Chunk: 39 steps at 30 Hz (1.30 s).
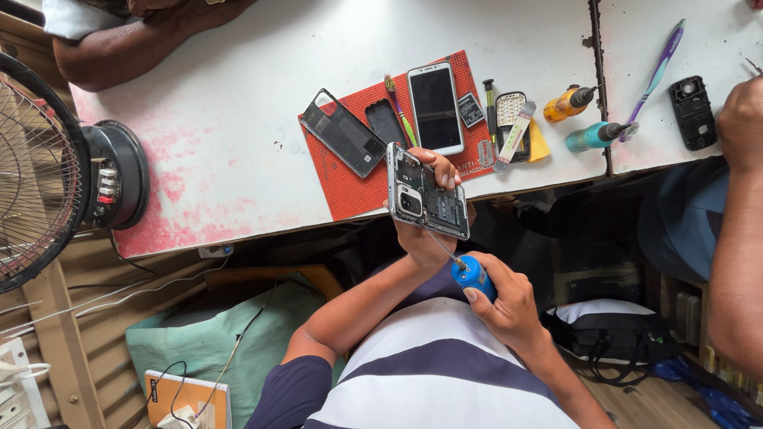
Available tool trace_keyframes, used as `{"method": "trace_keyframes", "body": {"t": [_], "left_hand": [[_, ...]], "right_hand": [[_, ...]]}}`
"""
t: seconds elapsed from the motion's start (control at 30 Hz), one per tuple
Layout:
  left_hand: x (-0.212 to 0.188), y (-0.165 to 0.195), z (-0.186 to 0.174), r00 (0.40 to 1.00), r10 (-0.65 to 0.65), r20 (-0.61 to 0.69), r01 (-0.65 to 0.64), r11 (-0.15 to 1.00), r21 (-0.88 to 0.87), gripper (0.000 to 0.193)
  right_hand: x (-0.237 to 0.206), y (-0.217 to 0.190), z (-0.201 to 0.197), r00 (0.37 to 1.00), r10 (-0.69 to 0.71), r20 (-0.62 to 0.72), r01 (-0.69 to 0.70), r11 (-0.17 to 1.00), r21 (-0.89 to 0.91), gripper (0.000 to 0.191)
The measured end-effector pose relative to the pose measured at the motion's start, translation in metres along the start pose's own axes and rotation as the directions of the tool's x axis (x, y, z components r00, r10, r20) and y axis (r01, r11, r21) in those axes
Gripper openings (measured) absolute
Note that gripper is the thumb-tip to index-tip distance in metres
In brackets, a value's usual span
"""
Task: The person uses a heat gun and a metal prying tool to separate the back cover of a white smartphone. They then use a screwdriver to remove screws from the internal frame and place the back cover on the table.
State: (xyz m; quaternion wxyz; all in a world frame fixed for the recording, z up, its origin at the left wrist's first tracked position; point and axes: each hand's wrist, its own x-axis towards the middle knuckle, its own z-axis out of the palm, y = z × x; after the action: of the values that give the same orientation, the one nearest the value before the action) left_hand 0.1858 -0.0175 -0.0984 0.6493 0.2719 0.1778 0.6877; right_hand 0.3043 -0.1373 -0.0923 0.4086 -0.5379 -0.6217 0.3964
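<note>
Left hand (425, 226) closed around an opened phone (427, 191) with its back off, held just off the near edge of the worktop (222, 119); right hand (505, 298) wrapped shut on a blue-handled screwdriver (470, 274), thin tip touching the phone's lower part. Likely mid-way through working a small screw, calling for a steady, squarely seated tip. Beyond, on the red mat (358, 187): back cover (343, 132) and another phone (435, 107).

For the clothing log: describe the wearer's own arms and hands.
Both forearms are bare, with no gloves, rings or watch visible on the left hand or right hand. A short dark navy sleeve covers the left upper arm, part of a navy-and-white striped shirt.
</note>
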Motion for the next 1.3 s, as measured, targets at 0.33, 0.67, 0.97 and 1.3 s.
{"method": "trace_keyframes", "body": {"t": [0.33,0.67,0.97,1.3], "left_hand": [[-0.006,-0.006,-0.005,1.0,-0.026,-0.007,0.026,1.0,0.003,0.068],[-0.002,-0.008,-0.007,0.999,-0.036,0.009,0.035,0.998,0.054,0.071],[0.008,0.007,-0.006,0.994,-0.111,-0.025,0.109,0.991,-0.075,0.057],[0.004,0.003,-0.004,0.988,-0.144,-0.059,0.146,0.989,0.03,0.057]], "right_hand": [[-0.003,0.005,0.002,1.0,0.017,-0.005,-0.017,1.0,0.008,0.043],[-0.003,0.002,0.002,0.999,0.029,0.023,-0.029,0.999,0.013,0.042],[-0.004,0.004,0.002,1.0,-0.001,-0.009,0.001,1.0,-0.029,0.04],[0.0,-0.001,0.003,0.998,0.0,0.058,0.0,1.0,0.004,0.039]]}}
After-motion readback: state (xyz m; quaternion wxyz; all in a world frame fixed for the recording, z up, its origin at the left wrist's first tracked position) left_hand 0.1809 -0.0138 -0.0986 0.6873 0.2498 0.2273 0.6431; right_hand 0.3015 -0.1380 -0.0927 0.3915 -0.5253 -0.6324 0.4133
